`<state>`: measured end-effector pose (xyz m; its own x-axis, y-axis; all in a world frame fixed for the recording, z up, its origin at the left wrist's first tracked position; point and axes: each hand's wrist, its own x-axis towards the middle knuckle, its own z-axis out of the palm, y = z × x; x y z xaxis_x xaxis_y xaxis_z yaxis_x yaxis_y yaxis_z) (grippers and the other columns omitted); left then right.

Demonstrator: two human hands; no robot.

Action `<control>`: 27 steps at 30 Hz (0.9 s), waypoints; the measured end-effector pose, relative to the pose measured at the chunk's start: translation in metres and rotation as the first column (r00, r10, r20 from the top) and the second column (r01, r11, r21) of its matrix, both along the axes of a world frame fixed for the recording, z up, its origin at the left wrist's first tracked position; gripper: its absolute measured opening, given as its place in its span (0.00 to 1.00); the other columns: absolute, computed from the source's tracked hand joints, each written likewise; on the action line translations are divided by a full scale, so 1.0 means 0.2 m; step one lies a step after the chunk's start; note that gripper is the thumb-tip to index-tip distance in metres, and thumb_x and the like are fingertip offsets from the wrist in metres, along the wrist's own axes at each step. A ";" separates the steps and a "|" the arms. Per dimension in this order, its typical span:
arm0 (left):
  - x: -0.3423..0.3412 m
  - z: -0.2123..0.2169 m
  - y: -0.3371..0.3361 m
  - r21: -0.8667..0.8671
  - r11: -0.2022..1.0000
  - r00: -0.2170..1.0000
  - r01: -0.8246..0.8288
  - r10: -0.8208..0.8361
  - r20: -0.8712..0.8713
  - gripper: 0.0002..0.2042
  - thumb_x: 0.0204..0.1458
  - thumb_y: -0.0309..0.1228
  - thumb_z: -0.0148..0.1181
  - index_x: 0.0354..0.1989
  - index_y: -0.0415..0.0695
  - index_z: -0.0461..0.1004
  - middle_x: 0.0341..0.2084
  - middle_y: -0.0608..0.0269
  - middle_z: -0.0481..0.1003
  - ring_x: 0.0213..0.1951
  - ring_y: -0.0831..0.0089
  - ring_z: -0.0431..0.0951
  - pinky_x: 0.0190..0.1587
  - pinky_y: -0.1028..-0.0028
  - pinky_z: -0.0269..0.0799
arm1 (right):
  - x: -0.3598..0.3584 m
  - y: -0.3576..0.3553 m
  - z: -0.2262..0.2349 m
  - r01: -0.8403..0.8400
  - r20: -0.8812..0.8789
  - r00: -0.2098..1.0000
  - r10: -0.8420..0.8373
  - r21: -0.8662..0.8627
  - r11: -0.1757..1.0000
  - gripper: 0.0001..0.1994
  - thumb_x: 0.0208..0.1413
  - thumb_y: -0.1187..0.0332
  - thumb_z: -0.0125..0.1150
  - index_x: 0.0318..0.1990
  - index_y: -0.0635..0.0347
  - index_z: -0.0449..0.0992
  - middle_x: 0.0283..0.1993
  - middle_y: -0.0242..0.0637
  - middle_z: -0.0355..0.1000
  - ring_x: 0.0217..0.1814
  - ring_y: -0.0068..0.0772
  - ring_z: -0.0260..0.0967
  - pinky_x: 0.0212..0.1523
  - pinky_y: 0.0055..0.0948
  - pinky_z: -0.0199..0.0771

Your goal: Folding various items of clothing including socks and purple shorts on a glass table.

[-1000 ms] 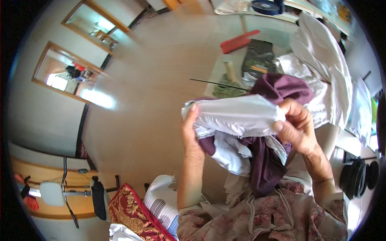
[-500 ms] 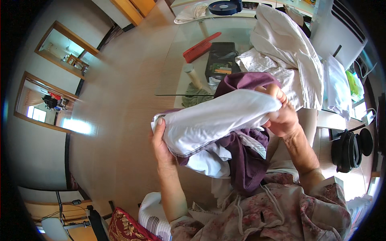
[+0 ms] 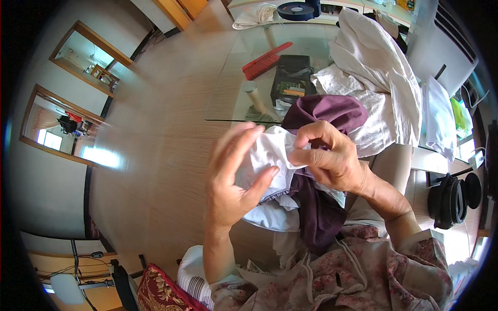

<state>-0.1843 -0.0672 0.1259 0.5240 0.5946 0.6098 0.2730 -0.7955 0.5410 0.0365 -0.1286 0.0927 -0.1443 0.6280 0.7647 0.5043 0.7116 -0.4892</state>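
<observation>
A purple garment (image 3: 321, 220) with white lining lies bunched over my lap and up to the edge of the glass table. Its white lining fabric (image 3: 272, 150) is gathered up between my hands. My right hand (image 3: 332, 155) pinches the top of that white fabric between thumb and fingers. Beside it, my left hand (image 3: 233, 173) has its fingers and thumb spread apart around the fabric's left side, slightly blurred. A purple fold (image 3: 332, 111) of the garment rises behind my right hand. Part of the white fabric is hidden by my hands.
On the glass table (image 3: 228, 98) ahead lie a red brush (image 3: 262, 62), a black box (image 3: 290, 78) and a large off-white cloth (image 3: 378, 67). A black bag-like object (image 3: 447, 202) stands at right. A dark red patterned cushion (image 3: 161, 290) is at lower left.
The white fabric, earlier stretched lengthwise between both hands, is now bunched up. My left hand has let go and opened; my right hand has moved left and lower.
</observation>
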 end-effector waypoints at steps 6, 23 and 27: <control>0.08 -0.05 0.00 -0.403 0.915 0.983 -0.011 0.084 0.165 0.19 0.46 0.25 0.69 0.48 0.38 0.76 0.33 0.60 0.77 0.33 0.76 0.76 0.35 0.76 0.73 | -0.01 -0.01 0.01 0.063 0.130 0.988 -0.083 0.148 0.987 0.23 0.33 0.83 0.63 0.42 0.54 0.82 0.44 0.34 0.68 0.37 0.30 0.68 0.30 0.24 0.72; 0.05 -0.15 0.03 -0.470 0.880 0.984 0.067 0.020 0.179 0.09 0.54 0.30 0.64 0.36 0.35 0.78 0.23 0.66 0.73 0.27 0.81 0.69 0.29 0.78 0.64 | -0.06 0.05 0.06 0.033 -0.108 0.992 -0.064 -0.271 0.962 0.06 0.50 0.72 0.64 0.36 0.61 0.79 0.38 0.40 0.77 0.40 0.42 0.73 0.42 0.36 0.74; 0.05 -0.14 0.01 -0.477 0.878 0.992 0.049 0.012 0.125 0.07 0.51 0.27 0.63 0.33 0.35 0.76 0.22 0.63 0.72 0.26 0.78 0.71 0.28 0.75 0.65 | -0.07 0.04 0.07 0.169 0.096 0.983 -0.154 -0.173 0.970 0.11 0.45 0.71 0.67 0.38 0.60 0.77 0.38 0.38 0.76 0.41 0.44 0.70 0.43 0.38 0.72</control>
